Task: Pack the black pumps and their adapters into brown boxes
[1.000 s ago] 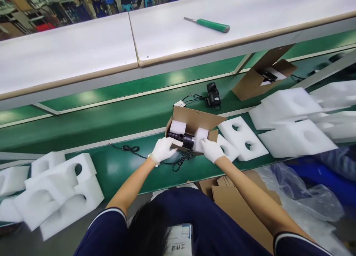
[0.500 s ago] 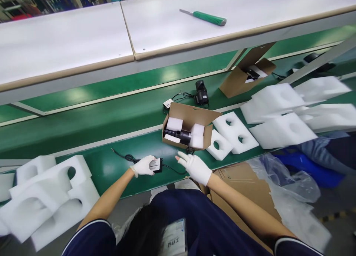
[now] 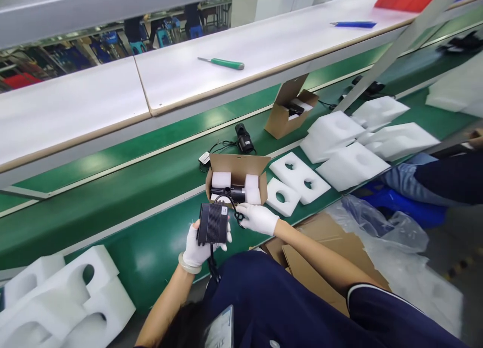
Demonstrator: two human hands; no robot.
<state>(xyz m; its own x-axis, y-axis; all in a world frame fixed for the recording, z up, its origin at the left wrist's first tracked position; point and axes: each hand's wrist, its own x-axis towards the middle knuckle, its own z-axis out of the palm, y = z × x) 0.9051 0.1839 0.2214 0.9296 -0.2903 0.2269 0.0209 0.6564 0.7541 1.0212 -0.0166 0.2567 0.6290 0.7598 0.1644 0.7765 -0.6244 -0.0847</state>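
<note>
In my gloved left hand [image 3: 196,248] a black ribbed power adapter [image 3: 213,224] is held up in front of the open cardboard box [image 3: 241,161]. One cable [image 3: 212,261] hangs from its lower end toward my lap. My gloved right hand [image 3: 258,218] has its fingers closed on the adapter's other black cable [image 3: 239,215], beside the box's front edge. Inside the box lies a black pump [image 3: 237,193] between white foam blocks [image 3: 221,180]. The adapter and cable cover part of the box front.
Foam pieces with round holes [image 3: 298,179] lie right of the box; more foam [image 3: 86,292] is at the left. Behind stand another pump [image 3: 244,138] and a second open box [image 3: 281,117]. A green-handled tool [image 3: 226,63] lies on the shelf. A co-worker's sleeve [image 3: 449,179] shows at right.
My left hand has lifted the adapter off the green surface and turned its ribbed side up. My right hand, earlier with fingers spread, now grips the cable. The camera view has shifted.
</note>
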